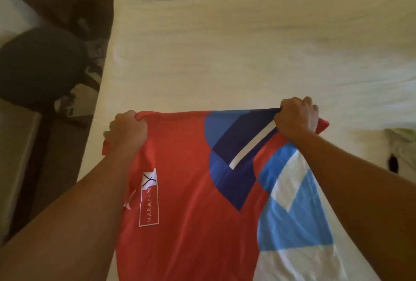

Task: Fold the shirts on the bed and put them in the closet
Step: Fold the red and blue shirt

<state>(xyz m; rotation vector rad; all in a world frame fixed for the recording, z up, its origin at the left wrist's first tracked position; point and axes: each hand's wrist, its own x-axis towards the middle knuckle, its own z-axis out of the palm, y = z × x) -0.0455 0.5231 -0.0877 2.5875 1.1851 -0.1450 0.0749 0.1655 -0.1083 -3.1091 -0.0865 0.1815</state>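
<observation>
Cream-sheeted bed [247, 44] | left hand [127, 129] and right hand [297, 119] each clench a top corner of the red shirt [186, 190], stretched above the mattress | fingertips buried in cloth, hem cut off | blue-white panels, "HARAPAN" label

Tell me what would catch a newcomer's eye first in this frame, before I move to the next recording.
The bright red shirt with blue and white geometric blocks fills the lower centre, stretched out over the cream-sheeted bed. The left hand and right hand each grip its top edge at opposite corners. At the right edge, a pale crumpled garment lies on the bed.
</observation>
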